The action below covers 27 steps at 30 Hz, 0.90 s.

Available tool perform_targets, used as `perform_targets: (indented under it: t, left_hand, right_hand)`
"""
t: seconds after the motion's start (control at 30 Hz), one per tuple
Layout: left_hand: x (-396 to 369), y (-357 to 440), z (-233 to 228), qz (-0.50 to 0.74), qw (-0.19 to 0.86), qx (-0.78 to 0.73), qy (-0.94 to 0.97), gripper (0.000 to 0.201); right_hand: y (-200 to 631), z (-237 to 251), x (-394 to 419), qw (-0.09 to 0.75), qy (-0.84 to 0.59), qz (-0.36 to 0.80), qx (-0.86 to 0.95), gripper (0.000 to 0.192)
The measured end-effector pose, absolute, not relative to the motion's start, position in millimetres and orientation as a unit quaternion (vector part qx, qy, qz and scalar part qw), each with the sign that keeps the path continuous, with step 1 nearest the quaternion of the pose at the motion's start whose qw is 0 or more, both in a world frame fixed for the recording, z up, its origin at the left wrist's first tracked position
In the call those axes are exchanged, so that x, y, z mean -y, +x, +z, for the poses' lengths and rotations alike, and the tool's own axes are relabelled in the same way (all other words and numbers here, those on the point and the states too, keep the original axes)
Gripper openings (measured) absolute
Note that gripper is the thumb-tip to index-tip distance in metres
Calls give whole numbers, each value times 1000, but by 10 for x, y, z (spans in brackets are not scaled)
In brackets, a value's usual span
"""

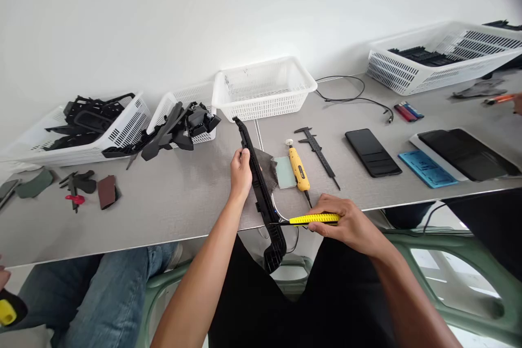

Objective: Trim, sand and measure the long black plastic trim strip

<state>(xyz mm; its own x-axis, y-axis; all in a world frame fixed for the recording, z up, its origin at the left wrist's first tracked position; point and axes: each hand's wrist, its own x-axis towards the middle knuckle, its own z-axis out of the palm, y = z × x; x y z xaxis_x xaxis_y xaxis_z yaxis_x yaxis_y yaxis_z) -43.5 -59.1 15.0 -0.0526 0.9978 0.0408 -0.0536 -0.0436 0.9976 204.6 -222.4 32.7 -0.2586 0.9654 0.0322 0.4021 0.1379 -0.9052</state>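
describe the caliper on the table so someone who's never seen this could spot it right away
Start at the empty white basket in the middle of the grey table. In front of it, just right of the yellow handheld tool, lies the caliper, pointing diagonally toward the table's near edge. It is thin and dark with jaws at its far end, unlike the flat black phone further right.

Three white baskets (264,88) along the wall, two of them (122,125) holding black plastic parts (185,125). Farther right, a black caliper (318,152), a yellow rotary tool (299,170), a dark phone (372,152), a blue tray (427,168), two lighters (408,111) beside a black cable (354,99).
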Motion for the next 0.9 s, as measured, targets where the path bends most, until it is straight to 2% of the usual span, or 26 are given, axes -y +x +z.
perform_targets:
  t: [0.1, 0.23, 0.43, 0.6, 0.9]
  left_hand:
    - [552, -460, 62, 539, 463, -493, 501, 51]
    - [557, -472, 31, 543, 437, -491, 522, 51]
    - [540, -466, 48, 540, 421, -489, 540, 53]
    - [550, -471, 56, 533, 417, -485, 554, 54]
    - [526, -472, 18, 525, 417, -486, 560, 58]
  right_hand:
    - [2004, 282, 2226, 342, -517, 414, 666, 30]
    - [1976, 240, 2235, 392, -551, 380, 631, 33]
    - [2036, 259, 2246, 326, -516, 420, 672, 33]
    - [1975, 222, 2246, 392, -558, 361, 636, 38]
    - [2090, 290, 2258, 326, -498, 415, 688, 32]
